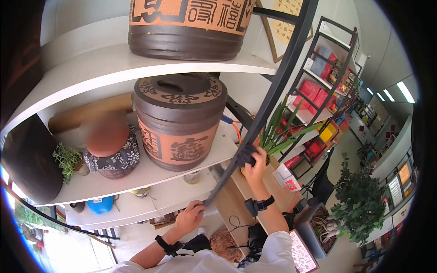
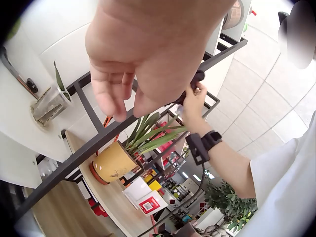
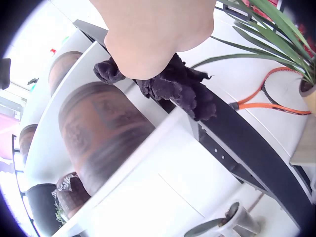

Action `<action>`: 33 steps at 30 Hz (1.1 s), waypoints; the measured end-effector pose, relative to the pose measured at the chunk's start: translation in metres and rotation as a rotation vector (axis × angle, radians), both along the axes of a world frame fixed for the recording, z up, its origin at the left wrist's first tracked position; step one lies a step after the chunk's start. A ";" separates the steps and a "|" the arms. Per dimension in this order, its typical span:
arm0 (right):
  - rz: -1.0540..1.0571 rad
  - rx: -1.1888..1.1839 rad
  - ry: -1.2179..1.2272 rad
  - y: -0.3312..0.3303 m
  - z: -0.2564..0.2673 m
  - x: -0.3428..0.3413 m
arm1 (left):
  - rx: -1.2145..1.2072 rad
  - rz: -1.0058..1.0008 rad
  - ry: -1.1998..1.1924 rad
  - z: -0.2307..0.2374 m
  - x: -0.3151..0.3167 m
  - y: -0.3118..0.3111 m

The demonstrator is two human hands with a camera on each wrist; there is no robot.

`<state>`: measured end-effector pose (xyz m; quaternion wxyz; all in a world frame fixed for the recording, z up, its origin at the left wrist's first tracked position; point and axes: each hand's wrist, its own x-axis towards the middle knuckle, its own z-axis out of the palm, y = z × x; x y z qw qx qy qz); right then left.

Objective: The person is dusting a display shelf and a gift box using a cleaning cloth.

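Note:
My right hand (image 1: 256, 168) grips a dark cloth (image 1: 246, 155) against the slanting black metal post (image 1: 268, 98) of the shelf unit. In the right wrist view the crumpled cloth (image 3: 180, 91) wraps over the post and hangs down one side. Lower down, my left hand (image 1: 189, 218) holds the same post, its fingers (image 2: 112, 101) bent at the bar in the left wrist view. Beside the post, a lidded brown jar (image 1: 180, 123) with an orange patterned band stands on the middle shelf. A larger jar (image 1: 189, 41) is on the shelf above.
On the middle shelf are a cloth-covered pot (image 1: 111, 159), a small plant (image 1: 67, 159) and a dark vessel (image 1: 29, 159). A yellow-potted plant (image 2: 113, 163) stands behind the post, near an orange racket (image 3: 271, 104). Below are a blue object (image 1: 100, 204) and a glass (image 3: 239, 222).

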<state>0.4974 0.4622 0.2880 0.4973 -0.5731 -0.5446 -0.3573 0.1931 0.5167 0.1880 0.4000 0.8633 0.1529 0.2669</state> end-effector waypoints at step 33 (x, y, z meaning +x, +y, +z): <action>-0.070 -0.542 -0.730 0.011 0.111 -0.031 | -0.085 -0.051 0.016 -0.040 -0.002 -0.028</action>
